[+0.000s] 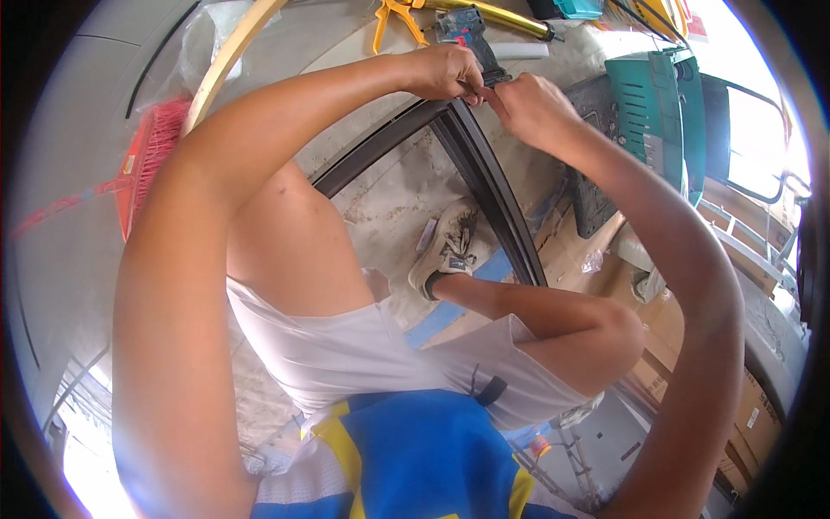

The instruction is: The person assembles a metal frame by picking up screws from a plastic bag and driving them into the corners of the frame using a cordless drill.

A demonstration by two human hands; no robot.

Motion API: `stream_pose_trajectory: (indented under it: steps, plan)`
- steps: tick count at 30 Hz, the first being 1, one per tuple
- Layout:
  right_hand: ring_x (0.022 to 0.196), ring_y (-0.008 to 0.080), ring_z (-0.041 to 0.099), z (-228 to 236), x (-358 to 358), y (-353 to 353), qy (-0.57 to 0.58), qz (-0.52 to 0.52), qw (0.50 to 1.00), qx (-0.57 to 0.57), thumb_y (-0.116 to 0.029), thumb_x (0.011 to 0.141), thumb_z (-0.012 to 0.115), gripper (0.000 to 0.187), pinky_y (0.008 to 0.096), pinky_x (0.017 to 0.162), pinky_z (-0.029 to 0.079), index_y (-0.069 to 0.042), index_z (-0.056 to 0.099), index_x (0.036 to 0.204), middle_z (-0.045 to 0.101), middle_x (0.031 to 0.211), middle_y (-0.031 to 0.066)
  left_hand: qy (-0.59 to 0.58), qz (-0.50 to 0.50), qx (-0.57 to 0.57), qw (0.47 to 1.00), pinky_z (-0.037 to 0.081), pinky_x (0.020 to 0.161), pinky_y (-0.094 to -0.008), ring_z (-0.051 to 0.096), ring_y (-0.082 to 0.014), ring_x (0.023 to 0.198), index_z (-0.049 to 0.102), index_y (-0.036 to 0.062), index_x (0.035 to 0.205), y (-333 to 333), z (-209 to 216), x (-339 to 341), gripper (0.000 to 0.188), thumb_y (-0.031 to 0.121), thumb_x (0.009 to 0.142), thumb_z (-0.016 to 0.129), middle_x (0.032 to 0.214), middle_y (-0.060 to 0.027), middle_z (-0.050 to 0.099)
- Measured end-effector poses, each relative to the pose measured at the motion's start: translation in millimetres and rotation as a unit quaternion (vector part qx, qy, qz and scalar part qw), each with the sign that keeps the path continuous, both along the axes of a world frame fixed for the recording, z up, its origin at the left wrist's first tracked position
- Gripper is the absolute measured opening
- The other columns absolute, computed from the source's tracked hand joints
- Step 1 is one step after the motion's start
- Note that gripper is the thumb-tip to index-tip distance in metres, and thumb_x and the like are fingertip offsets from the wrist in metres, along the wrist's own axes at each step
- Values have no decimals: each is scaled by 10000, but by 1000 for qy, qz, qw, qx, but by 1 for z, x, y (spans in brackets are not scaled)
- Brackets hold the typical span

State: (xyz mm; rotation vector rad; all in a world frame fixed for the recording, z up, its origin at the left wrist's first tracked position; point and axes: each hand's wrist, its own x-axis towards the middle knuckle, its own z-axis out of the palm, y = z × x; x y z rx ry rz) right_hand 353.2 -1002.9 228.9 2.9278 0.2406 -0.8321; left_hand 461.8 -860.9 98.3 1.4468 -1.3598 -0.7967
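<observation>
I squat over a dark metal frame (484, 164) lying on the dusty floor. My left hand (445, 71) and my right hand (527, 105) meet at its far corner, fingertips pinched together on a small part of the frame's edge; what they pinch is too small to tell. A blue and black cordless drill (467, 30) lies just beyond my left hand. My right foot in a dirty white shoe (450, 246) stands inside the frame.
A yellow caulking gun (402, 17) and a brass-coloured tube (506, 16) lie at the top. A green tool case (653, 112) sits to the right, a red broom (147, 160) to the left beside a curved wooden strip (229, 56). Cardboard boxes (752, 415) lie lower right.
</observation>
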Motion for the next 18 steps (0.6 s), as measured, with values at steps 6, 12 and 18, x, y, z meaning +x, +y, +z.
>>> stream_pose_trajectory:
  steps: [6,12,18]
  plan:
    - [704,436,687,-6,-7,0,-49,-240,957,157,-345,1028,544,528,513,694,549,31,700,691,665,681,252,-76,28,-1,997,496,883,-385,624,-259,1021,722,88,1158,-4,-13,5,321,198,859,766,961,-78,728]
    - [841,489,691,16,5,5,31,-48,998,7,-341,998,550,446,546,832,551,32,724,825,706,892,305,-35,-42,209,976,469,1019,-435,583,-364,1217,458,107,1391,19,-26,4,809,442,771,856,1266,-199,622]
    - [902,474,701,-3,10,0,59,-142,986,72,-310,997,529,461,497,861,555,89,707,850,715,904,296,-68,-51,195,977,387,1147,-479,458,-411,1385,294,212,1599,26,-35,1,1064,592,760,828,1457,-259,480]
